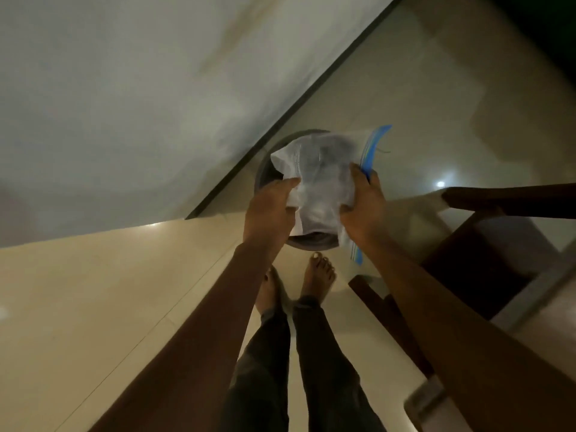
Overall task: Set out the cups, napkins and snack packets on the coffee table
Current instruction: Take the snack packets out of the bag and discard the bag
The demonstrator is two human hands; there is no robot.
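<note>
Overhead, head view only: both hands hold a clear zip bag (321, 179) with a blue seal strip, above a round dark bin (265, 176) on the tiled floor (124, 291). Left hand (269, 210) fingers pinch the bag's left edge; right hand (363, 207) fingers clench its right side. Contents unclear. Likely fetching supplies; next, carry them to the counter, not in view

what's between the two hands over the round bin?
In the head view, a clear plastic zip bag with a blue seal strip, pinched by the left hand and right hand above the grey round bin.
</note>
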